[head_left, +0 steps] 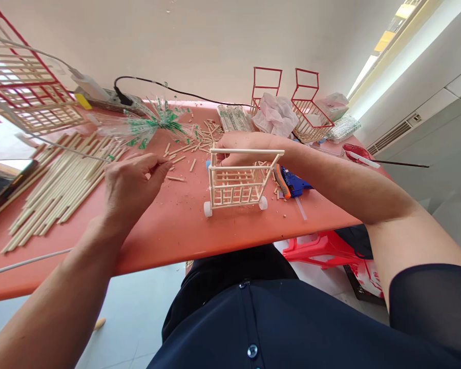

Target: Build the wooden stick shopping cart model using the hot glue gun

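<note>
A small cart of pale wooden sticks [238,185] stands upright on the orange table [169,225], with white wheels at its near side. Behind it, my right hand [234,143] reaches across at the cart's far left; its fingertips are hidden by the frame, so what it holds does not show. My left hand [138,177] is left of the cart, apart from it, over the table. Its thumb and index finger are pinched together; anything between them is too small to make out. Short cut stick pieces [200,141] lie scattered beyond the hands.
Long sticks [61,189] lie at the left, with a cable [26,261] nearby. Clear wrapping with green print [157,123] is behind. A blue and orange tool [292,182] lies right of the cart. Red-trimmed stick carts [311,120] stand at the back.
</note>
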`<action>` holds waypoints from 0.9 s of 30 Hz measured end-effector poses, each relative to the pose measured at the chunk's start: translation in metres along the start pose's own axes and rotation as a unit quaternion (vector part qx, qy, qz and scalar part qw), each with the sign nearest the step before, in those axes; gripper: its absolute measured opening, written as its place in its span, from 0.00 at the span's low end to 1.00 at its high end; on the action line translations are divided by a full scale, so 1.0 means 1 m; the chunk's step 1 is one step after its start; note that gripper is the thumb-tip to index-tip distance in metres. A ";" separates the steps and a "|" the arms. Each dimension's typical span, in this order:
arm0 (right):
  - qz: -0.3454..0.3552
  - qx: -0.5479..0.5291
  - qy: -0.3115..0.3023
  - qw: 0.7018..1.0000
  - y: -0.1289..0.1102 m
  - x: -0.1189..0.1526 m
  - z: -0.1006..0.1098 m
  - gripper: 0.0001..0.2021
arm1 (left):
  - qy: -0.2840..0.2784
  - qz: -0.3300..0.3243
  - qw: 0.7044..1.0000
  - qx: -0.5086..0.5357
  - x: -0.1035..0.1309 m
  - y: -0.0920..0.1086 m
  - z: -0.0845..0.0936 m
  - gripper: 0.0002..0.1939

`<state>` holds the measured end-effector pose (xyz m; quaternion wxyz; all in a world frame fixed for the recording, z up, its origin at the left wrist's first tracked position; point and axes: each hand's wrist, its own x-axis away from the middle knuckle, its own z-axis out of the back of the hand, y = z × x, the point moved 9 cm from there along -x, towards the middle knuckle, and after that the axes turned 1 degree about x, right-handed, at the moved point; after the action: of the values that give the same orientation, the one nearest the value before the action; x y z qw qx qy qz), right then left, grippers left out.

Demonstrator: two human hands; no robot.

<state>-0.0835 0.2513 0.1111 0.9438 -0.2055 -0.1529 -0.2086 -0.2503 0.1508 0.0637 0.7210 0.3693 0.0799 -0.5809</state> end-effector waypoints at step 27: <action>0.019 -0.196 0.374 0.906 -0.023 0.075 0.141 0.10 | -0.001 0.001 1.000 -0.005 0.001 -0.002 0.001 0.18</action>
<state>-0.0578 0.2707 0.2690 0.8762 -0.2961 0.2592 -0.2782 -0.2526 0.1496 0.0628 0.7235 0.3652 0.0816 -0.5802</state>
